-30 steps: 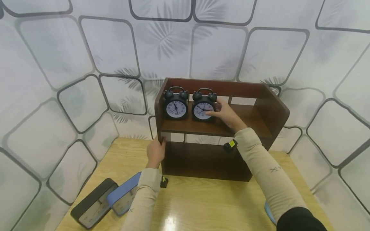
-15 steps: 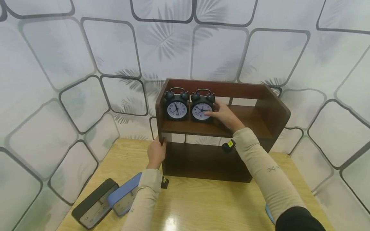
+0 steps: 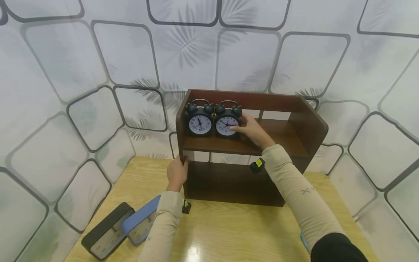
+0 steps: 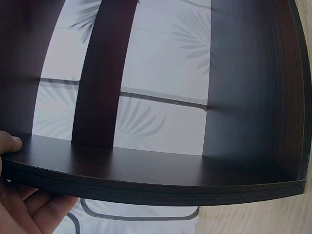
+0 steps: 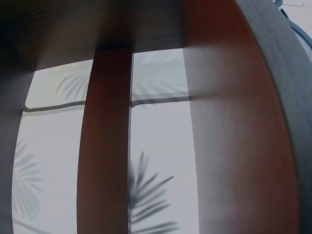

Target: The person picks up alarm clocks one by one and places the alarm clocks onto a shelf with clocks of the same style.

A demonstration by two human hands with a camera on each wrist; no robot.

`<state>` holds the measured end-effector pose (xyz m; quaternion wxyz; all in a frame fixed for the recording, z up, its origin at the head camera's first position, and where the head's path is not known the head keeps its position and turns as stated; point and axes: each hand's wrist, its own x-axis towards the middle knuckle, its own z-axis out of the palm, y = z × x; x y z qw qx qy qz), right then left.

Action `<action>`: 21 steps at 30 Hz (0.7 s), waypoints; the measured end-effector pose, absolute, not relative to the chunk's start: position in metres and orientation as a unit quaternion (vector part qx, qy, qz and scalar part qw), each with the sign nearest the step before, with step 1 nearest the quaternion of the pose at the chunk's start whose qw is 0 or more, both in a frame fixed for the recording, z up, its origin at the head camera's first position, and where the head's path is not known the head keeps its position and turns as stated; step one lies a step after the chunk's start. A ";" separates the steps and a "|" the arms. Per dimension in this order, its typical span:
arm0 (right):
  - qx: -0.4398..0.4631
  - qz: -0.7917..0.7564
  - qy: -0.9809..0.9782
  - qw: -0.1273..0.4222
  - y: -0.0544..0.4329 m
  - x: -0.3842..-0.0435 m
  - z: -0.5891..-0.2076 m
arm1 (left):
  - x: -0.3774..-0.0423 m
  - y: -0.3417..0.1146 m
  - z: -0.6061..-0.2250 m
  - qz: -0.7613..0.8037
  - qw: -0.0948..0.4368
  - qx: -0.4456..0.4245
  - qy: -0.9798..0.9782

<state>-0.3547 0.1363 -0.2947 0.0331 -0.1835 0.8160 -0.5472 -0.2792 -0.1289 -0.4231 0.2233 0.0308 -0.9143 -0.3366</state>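
Brown two-tier shelf (image 3: 284,133) upright on the wooden bench (image 3: 235,229). Right clock (image 3: 225,120), black twin-bell alarm type with white dial, stands upright on the shelf's upper board, left of its middle. Right hand (image 3: 251,127) on it from the right: thumb across the dial's right part, other fingers at the clock's right side. Right grip narrow, holding that clock. Left clock (image 3: 199,123), same type, upright on the same board close to the shelf's left end; just beside the right one, can't tell if touching.

Left hand (image 3: 176,174) grips the shelf's left side panel below the upper board, thumb (image 4: 9,143) on the inner face, fingers (image 4: 51,212) on the outer face. Left grip holding the panel edge.

In front of the shelf, off to its left, lie a dark box-shaped thing (image 3: 106,231) and a blue box-shaped thing (image 3: 140,220), light fronts, overlapping in the head view; left sleeve (image 3: 167,214) partly covers the blue one. In front of the shelf, to its right, a light-blue object (image 3: 304,242), mostly behind right sleeve (image 3: 301,193). Patterned wall covering (image 3: 248,62) behind the shelf.
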 end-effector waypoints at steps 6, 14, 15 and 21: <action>-0.184 -0.554 0.811 0.034 0.137 -0.355 -0.295 | -0.279 -0.129 -0.423 -0.336 0.225 0.031 -0.914; -0.190 -0.575 0.796 0.006 0.157 -0.344 -0.295 | -0.279 -0.129 -0.424 -0.337 0.222 0.029 -0.915; -0.191 -0.575 0.796 -0.004 0.161 -0.340 -0.294 | -0.279 -0.129 -0.424 -0.337 0.223 0.029 -0.914; -0.185 -0.558 0.804 -0.088 0.180 -0.308 -0.293 | -0.280 -0.129 -0.424 -0.335 0.227 0.028 -0.914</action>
